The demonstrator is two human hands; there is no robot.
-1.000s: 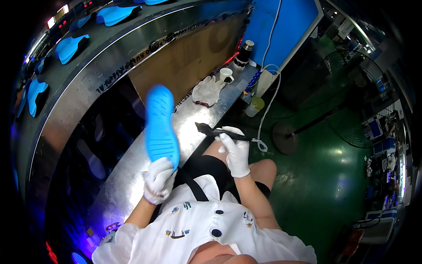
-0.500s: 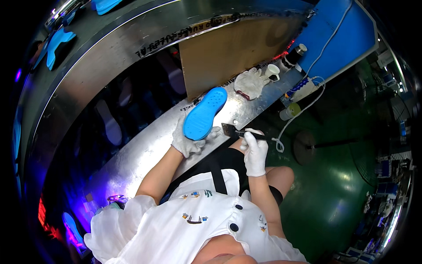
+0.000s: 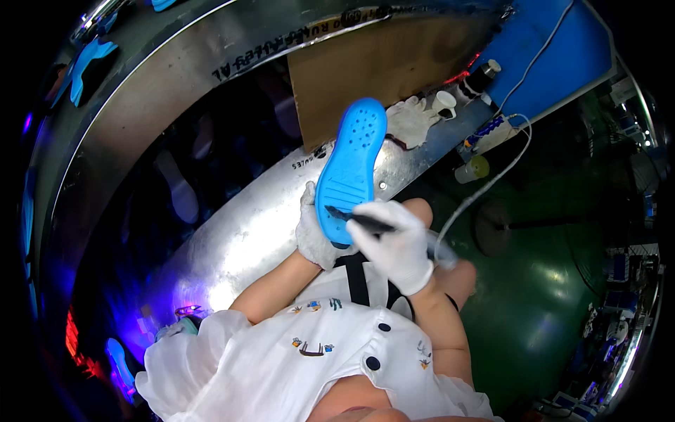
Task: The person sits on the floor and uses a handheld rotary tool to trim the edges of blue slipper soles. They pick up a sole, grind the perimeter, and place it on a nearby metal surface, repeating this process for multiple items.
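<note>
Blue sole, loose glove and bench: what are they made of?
The blue sole looks like moulded foam or rubber, matte, with ridges and dimples. The loose glove seems soft, matte fabric, lying limp. The bench is probably smooth bare metal, reflecting bright glare.

A mug [image 3: 443, 103] stands between a loose glove [image 3: 408, 122] and a flask [image 3: 482, 77].

A bright blue sole [image 3: 346, 172], long and rounded at both ends, is held from below by the left hand [image 3: 311, 228], its patterned face showing, its far end slanting to the right, small round dots clustered there and straight lines crossing its nearer half. A black brush [image 3: 373, 223], slightly blurred and gripped in the right hand [image 3: 397, 243], slants across the sole's near end, tip pointing left; whether it touches the surface is unclear.
</note>
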